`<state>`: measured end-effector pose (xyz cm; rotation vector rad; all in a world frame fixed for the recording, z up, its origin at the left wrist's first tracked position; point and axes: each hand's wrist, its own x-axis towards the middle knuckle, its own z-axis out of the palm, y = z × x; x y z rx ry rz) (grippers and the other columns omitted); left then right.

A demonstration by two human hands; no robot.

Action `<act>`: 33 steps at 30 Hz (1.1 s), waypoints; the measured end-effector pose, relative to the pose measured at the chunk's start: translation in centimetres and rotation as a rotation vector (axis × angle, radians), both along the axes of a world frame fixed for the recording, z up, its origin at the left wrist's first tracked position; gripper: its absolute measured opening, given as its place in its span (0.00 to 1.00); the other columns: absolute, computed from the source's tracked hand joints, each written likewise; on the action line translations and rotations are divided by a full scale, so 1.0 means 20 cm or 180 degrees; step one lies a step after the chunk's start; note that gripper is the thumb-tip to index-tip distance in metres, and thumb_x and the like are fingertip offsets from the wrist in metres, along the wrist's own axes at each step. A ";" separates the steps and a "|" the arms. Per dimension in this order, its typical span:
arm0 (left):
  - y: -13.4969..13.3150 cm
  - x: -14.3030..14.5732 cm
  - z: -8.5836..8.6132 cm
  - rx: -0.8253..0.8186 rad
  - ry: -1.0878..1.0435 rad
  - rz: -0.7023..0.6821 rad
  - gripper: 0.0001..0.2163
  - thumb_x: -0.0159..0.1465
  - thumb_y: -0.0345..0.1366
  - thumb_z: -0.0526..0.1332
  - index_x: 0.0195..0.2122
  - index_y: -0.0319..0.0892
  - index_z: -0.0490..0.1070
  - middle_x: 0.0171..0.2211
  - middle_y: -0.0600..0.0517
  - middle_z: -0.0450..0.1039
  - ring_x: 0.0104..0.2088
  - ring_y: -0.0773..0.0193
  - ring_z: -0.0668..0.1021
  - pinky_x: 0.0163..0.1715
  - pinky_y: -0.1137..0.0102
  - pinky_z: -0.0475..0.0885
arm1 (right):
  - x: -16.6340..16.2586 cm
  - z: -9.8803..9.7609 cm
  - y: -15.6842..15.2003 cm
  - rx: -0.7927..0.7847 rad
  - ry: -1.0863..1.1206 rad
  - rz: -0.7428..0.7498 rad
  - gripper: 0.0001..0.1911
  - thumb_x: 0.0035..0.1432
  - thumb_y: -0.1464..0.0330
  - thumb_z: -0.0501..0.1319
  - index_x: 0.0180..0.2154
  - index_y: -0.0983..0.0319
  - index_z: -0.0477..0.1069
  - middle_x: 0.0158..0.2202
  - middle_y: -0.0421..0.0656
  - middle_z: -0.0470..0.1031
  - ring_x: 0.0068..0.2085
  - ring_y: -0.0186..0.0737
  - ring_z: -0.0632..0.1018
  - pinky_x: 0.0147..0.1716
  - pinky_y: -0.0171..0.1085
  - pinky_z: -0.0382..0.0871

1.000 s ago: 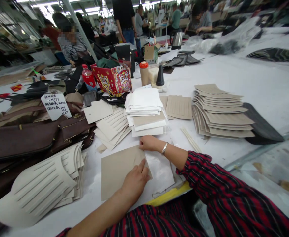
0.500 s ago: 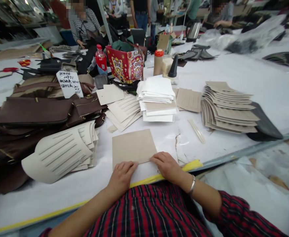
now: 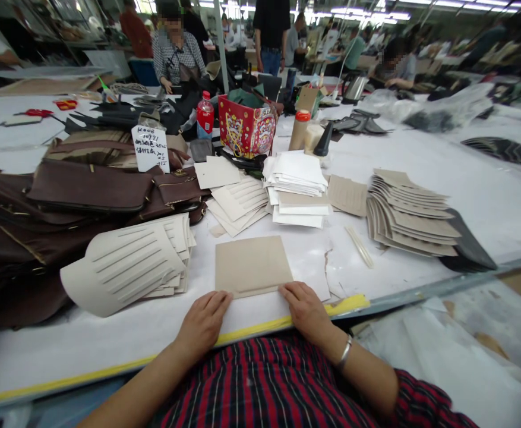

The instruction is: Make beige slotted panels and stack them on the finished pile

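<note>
A flat beige leather-like panel (image 3: 253, 264) lies on the white table in front of me. A narrow strip, like a folded edge or a second layer, shows along its near side. My left hand (image 3: 204, 318) has its fingers pressed together on the near left corner. At the near right corner, my right hand (image 3: 307, 309) pinches the edge with bent fingers; a silver bracelet circles that wrist. Both thumbs are mostly hidden. To the left lies a fanned stack of pale slotted pieces (image 3: 130, 264).
Brown leather bags (image 3: 91, 184) with a handwritten card (image 3: 151, 148) fill the left. Beyond the panel stand a white stack (image 3: 298, 175), slotted sheets (image 3: 242, 199) and a red box (image 3: 246, 126). A curved beige stack (image 3: 411, 214) sits right. Yellow tape (image 3: 255, 328) lines the table edge.
The view has tilted up, showing more of the room. My left hand has slid left along the panel's near edge to its corner, uncovering the narrow strip. My right hand stays at its corner.
</note>
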<state>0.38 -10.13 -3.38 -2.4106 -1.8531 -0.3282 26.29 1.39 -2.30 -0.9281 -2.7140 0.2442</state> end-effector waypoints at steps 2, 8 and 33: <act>-0.01 -0.06 0.03 0.0034 -0.0020 0.0100 0.17 0.58 0.25 0.50 0.47 0.41 0.67 0.43 0.46 0.69 0.44 0.58 0.69 0.47 0.61 0.63 | -0.05 0.01 -0.04 -0.0050 -0.0083 0.0010 0.19 0.53 0.78 0.52 0.47 0.63 0.66 0.41 0.47 0.70 0.44 0.43 0.66 0.46 0.43 0.60; 0.20 0.11 0.06 0.0049 -0.0897 0.0009 0.10 0.63 0.32 0.51 0.41 0.43 0.69 0.39 0.49 0.70 0.40 0.63 0.69 0.42 0.66 0.65 | -0.26 0.07 -0.04 -0.0461 0.0139 -0.0170 0.13 0.56 0.74 0.52 0.41 0.59 0.69 0.38 0.44 0.70 0.39 0.38 0.68 0.41 0.38 0.61; 0.38 0.04 0.02 -0.0052 -0.0436 0.0623 0.10 0.62 0.39 0.52 0.42 0.43 0.68 0.40 0.47 0.68 0.42 0.58 0.67 0.42 0.62 0.61 | -0.33 0.01 0.16 -0.0073 0.0127 -0.0343 0.10 0.57 0.68 0.53 0.41 0.61 0.68 0.36 0.45 0.67 0.39 0.41 0.66 0.40 0.40 0.57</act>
